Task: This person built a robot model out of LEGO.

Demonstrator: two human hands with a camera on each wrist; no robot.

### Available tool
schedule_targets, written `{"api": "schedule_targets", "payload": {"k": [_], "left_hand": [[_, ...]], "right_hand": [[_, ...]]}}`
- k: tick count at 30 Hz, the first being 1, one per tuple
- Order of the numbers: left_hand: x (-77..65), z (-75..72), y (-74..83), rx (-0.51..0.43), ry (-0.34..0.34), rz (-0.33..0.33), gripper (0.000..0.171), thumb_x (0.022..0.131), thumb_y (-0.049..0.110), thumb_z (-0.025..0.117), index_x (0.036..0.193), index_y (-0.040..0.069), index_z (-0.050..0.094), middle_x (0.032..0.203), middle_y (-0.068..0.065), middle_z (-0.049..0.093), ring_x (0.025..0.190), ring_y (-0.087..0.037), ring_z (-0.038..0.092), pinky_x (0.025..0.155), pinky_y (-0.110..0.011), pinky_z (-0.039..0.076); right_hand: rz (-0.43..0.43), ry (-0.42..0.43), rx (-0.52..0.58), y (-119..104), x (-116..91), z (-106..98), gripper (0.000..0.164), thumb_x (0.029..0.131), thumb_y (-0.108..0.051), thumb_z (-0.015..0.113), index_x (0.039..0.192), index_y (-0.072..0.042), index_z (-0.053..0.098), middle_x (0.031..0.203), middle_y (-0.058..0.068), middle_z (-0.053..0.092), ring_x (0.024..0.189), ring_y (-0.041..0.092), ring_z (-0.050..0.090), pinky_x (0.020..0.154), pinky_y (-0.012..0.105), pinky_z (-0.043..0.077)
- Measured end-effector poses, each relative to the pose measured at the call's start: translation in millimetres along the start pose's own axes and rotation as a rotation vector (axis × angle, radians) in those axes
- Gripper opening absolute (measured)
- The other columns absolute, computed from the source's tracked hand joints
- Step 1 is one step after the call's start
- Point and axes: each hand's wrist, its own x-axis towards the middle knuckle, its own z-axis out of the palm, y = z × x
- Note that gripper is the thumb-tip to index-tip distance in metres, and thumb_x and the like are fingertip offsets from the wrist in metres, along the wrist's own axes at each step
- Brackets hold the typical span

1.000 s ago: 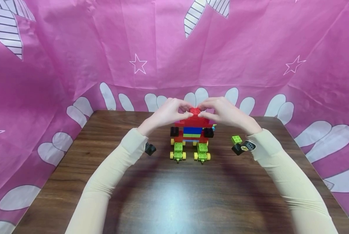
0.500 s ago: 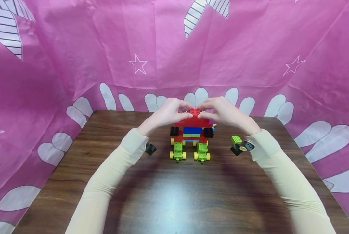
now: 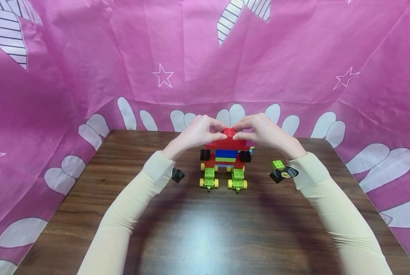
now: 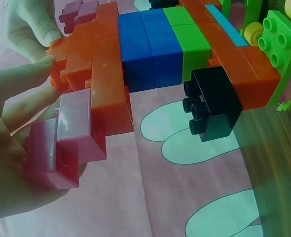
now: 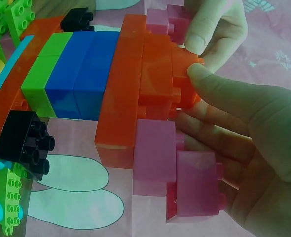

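A toy figure of stacked building bricks stands upright at the far middle of the table. My left hand and right hand meet at its top, one from each side. Between thumb and fingers, both pinch the small red brick there; it looks orange in the wrist views. Below are wider red bricks, blue bricks and lime green ones. Pink bricks step out from either side, near my fingers. Black bricks jut out lower down. Green wheeled bases form the feet.
A loose lime green brick lies to the right of the figure, near the black wrist camera under my right sleeve. The brown wooden table ends just behind the figure, where a pink patterned cloth hangs.
Almost nothing differs. Both hands keep their hold at the figure's top, and the right wrist has shifted very slightly left.
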Motion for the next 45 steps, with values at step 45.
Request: {"api": "schedule_targets", "payload": {"k": [45], "left_hand": [[-6.1,3.2,-9.1,-0.073,0.044,0.022,0.038,0.089,0.034,0.074,0.123,0.016,0.071,0.117,-0.003,0.075,0.102,-0.018,0.070,0.089,-0.031,0.058]], "right_hand": [[0.100,0.220,-0.014,19.0,-51.2,-27.6,0.036,0.087,-0.020,0.076,0.123,-0.015,0.070,0.113,0.004,0.074,0.104,0.020,0.065,0.076,0.024,0.052]]}}
